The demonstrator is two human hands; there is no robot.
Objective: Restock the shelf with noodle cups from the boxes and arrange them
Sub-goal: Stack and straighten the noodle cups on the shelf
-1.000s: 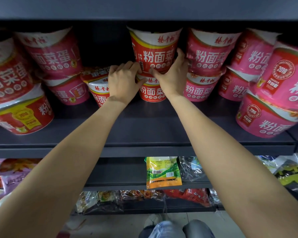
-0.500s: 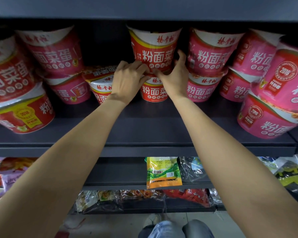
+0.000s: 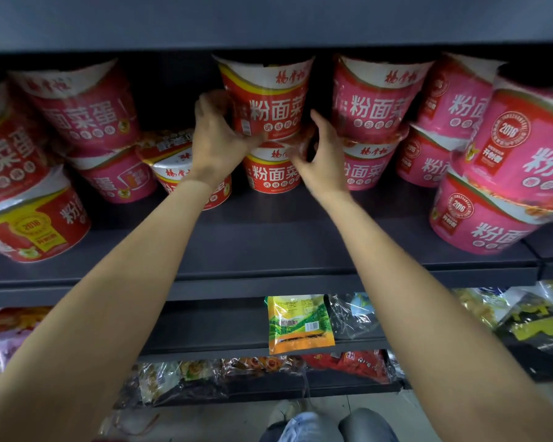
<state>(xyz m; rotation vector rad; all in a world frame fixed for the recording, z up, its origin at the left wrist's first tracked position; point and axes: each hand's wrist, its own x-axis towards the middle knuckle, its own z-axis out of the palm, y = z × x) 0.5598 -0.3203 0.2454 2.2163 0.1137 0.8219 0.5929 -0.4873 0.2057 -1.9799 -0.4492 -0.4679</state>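
Our left hand has climbed to grip the left side of the upper red cup, stacked on the lower red cup far back mid-shelf, while our right hand has come off, fingers spread loose, so we judge we're just squaring the stack

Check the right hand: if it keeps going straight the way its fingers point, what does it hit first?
Probably the upper red noodle cup of the middle stack: the right hand points up and into the shelf, its fingertips close beside that cup's base. Depth is unclear, so the pink cup alongside is possible.
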